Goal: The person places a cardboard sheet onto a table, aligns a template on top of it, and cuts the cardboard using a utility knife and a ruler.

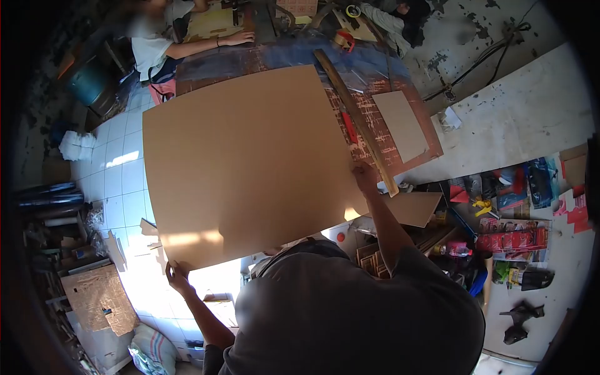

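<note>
A large brown board (pixel 250 162) spans the middle of the view, its far part over the work table (pixel 219 62). My left hand (pixel 177 277) grips its near left corner. My right hand (pixel 365 177) holds the board's right edge, fingers closed on it. Just right of the board, a long wooden strip (pixel 357 119) lies on the table. A red tool (pixel 349 127) rests between the board and the strip. Farther right lies a smaller grey-brown sheet (pixel 401 127).
Two people sit at the far side, one with a hand (pixel 240 38) on the table. A tape dispenser (pixel 344 41) stands at the back. Shelves with packets (pixel 512 237) are on the right. Scrap boards (pixel 100 300) and a sack (pixel 152 351) lie at lower left.
</note>
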